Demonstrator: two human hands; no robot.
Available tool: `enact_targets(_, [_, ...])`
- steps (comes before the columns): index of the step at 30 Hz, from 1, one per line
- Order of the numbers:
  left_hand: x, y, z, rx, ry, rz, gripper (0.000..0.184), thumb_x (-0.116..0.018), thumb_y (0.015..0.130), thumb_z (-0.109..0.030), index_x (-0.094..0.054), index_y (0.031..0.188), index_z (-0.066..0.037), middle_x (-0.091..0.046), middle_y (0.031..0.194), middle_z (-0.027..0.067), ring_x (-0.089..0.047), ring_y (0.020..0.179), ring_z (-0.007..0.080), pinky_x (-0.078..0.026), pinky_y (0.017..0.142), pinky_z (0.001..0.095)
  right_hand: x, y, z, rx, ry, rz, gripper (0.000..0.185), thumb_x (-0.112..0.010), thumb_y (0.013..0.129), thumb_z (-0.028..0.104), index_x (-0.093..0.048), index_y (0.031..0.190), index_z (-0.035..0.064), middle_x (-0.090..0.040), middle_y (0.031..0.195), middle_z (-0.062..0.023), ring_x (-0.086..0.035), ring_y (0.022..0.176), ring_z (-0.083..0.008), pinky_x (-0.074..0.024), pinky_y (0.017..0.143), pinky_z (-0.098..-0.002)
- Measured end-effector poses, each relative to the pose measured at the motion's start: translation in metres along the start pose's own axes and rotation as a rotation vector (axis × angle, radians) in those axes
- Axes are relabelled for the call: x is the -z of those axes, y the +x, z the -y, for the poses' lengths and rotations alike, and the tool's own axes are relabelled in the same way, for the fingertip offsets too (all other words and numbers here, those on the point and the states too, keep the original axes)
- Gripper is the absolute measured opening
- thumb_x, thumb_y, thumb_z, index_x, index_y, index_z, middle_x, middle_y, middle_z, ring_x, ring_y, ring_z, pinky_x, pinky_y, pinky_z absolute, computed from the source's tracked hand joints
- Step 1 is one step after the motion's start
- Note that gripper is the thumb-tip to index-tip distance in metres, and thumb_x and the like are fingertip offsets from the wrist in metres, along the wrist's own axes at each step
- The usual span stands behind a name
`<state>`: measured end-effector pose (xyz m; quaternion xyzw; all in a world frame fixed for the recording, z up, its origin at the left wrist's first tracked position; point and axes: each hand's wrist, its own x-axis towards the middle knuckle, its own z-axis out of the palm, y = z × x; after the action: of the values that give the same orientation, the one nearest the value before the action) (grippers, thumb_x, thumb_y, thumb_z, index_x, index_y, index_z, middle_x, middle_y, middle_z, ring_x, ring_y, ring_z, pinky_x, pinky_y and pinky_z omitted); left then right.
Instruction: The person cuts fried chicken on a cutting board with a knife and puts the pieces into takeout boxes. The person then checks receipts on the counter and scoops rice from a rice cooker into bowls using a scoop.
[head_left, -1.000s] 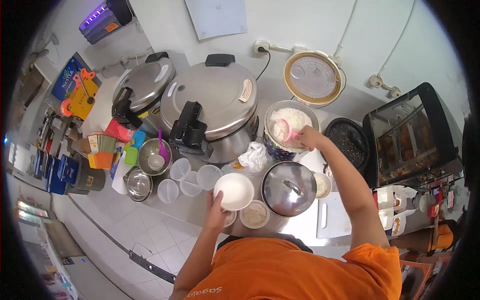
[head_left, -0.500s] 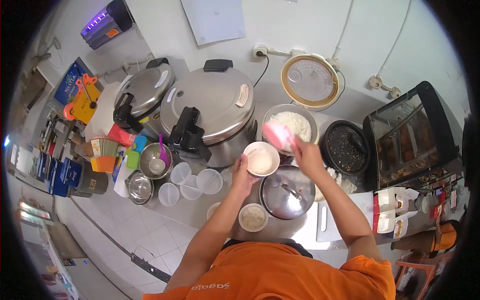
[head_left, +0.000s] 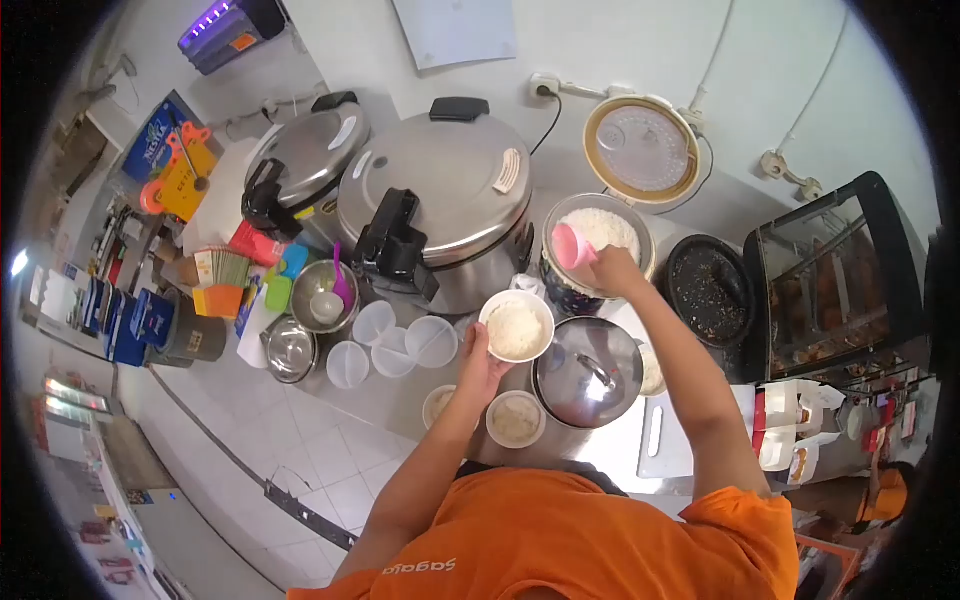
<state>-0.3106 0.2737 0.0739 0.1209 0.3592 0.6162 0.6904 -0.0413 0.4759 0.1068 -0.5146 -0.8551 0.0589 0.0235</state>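
Observation:
My left hand (head_left: pixel 482 362) is closed around a white bowl (head_left: pixel 516 326) with rice in it, held above the counter. In my right hand (head_left: pixel 615 268) is a pink scoop (head_left: pixel 572 246), held over the open rice cooker (head_left: pixel 648 245). White rice (head_left: pixel 607 232) fills much of that cooker, and its lid (head_left: pixel 642 150) stands raised against the wall. Below the held bowl, another bowl of rice (head_left: pixel 516 419) rests on the counter. A further bowl (head_left: pixel 437 405) is partly hidden by my left forearm. Beside them sits a pot with a shiny metal lid (head_left: pixel 588 372).
Two large steel cookers (head_left: pixel 440 190) stand at the back left. Several clear plastic cups (head_left: pixel 432 342) and a metal bowl with a purple spoon (head_left: pixel 326 296) are left of my hand. A black stone mortar (head_left: pixel 705 290), a glass-fronted cabinet (head_left: pixel 825 280) and a cutting board (head_left: pixel 668 440) lie right.
The pink scoop has moved from near the held bowl back over the rice cooker. The held bowl now shows a fuller mound of rice. The whole view has shifted slightly.

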Motion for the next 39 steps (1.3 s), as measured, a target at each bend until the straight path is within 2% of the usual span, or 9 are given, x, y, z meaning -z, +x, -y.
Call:
enact_targets(3, [-0.003,0.003,0.003,0.000,0.021,0.001,0.050,-0.055,0.101,-0.044,-0.043,0.137,-0.011,-0.055,0.138,0.0097,-0.058,0.125,0.0280,-0.053,0.100,0.0485,0.015,-0.033,-0.015,-0.101,0.394,-0.117,0.029,-0.059,0.093,0.025,-0.073,0.092,-0.0004,-0.069,0.078,-0.0224,-0.068,0.070,-0.0375,-0.0528,0.066,-0.0443])
enact_targets(4, [-0.006,0.004,0.004,0.006,0.034,-0.005,0.050,-0.055,0.101,-0.043,-0.044,0.136,-0.010,-0.056,0.136,0.0096,-0.058,0.125,0.0273,-0.053,0.100,0.0475,0.043,-0.044,-0.007,-0.289,0.592,0.071,0.030,-0.062,0.094,0.028,-0.074,0.100,0.0014,-0.067,0.068,-0.0166,-0.063,0.059,-0.0262,-0.0504,0.061,-0.0393])
enact_targets(7, [-0.022,0.003,0.004,0.009,0.063,-0.025,0.048,-0.057,0.100,-0.042,-0.048,0.133,-0.008,-0.059,0.132,0.0087,-0.059,0.123,0.0251,-0.053,0.099,0.0448,0.091,-0.080,0.025,-0.382,0.710,0.077,0.033,-0.062,0.093,0.030,-0.072,0.105,0.0009,-0.067,0.072,-0.0205,-0.068,0.069,-0.0265,-0.0521,0.065,-0.0400])
enact_targets(11, [-0.038,0.001,0.007,-0.017,0.113,-0.052,0.050,-0.057,0.101,-0.040,-0.047,0.137,-0.008,-0.060,0.132,0.0090,-0.061,0.120,0.0242,-0.053,0.099,0.0445,0.088,-0.117,0.089,-0.035,0.543,-0.073,0.033,-0.058,0.097,0.030,-0.071,0.107,0.0019,-0.068,0.073,-0.0217,-0.069,0.073,-0.0352,-0.0536,0.065,-0.0468])
enact_targets(16, [-0.021,0.003,0.008,0.000,0.153,-0.019,0.049,-0.058,0.100,-0.040,-0.047,0.136,-0.008,-0.060,0.129,0.0094,-0.063,0.116,0.0241,-0.055,0.095,0.0438,0.086,-0.144,0.131,0.035,0.090,0.093,0.033,-0.054,0.096,0.021,-0.059,0.121,0.0001,-0.068,0.078,-0.0209,-0.069,0.072,-0.0386,-0.0563,0.063,-0.0503])
enact_targets(22, [-0.003,-0.015,0.007,0.010,0.034,0.016,0.042,-0.061,0.099,-0.037,-0.050,0.126,-0.007,-0.060,0.121,0.0084,-0.064,0.111,0.0222,-0.057,0.091,0.0430,0.095,-0.157,0.150,0.019,0.085,-0.190,0.034,-0.055,0.094,0.018,-0.060,0.122,-0.0002,-0.068,0.081,-0.0204,-0.069,0.066,-0.0358,-0.0557,0.057,-0.0479])
enact_targets(32, [0.027,-0.039,-0.015,0.025,0.009,0.064,0.038,-0.058,0.101,-0.034,-0.050,0.124,-0.005,-0.059,0.121,0.0074,-0.063,0.112,0.0229,-0.054,0.097,0.0441,0.084,-0.152,0.191,0.012,-0.022,-0.115,0.034,-0.055,0.093,0.016,-0.062,0.123,0.0020,-0.069,0.079,-0.0154,-0.069,0.068,-0.0350,-0.0545,0.058,-0.0469])
enact_targets(35, [0.045,-0.051,-0.030,0.022,-0.060,0.037,0.038,-0.058,0.102,-0.033,-0.051,0.127,-0.005,-0.059,0.130,0.0092,-0.061,0.117,0.0223,-0.052,0.101,0.0416,0.079,-0.147,0.183,0.058,0.271,-0.334,0.029,-0.056,0.096,0.023,-0.067,0.113,0.0016,-0.069,0.077,-0.0172,-0.070,0.068,-0.0341,-0.0529,0.059,-0.0454])
enact_targets(39, [0.089,-0.088,-0.060,-0.028,-0.090,0.065,0.049,-0.046,0.105,-0.040,-0.046,0.141,-0.006,-0.054,0.141,0.0126,-0.055,0.128,0.0235,-0.048,0.105,0.0406,0.115,-0.140,0.145,-0.451,0.521,-0.195,0.029,-0.059,0.098,0.028,-0.070,0.098,0.0012,-0.071,0.077,-0.0191,-0.069,0.071,-0.0381,-0.0514,0.063,-0.0415])
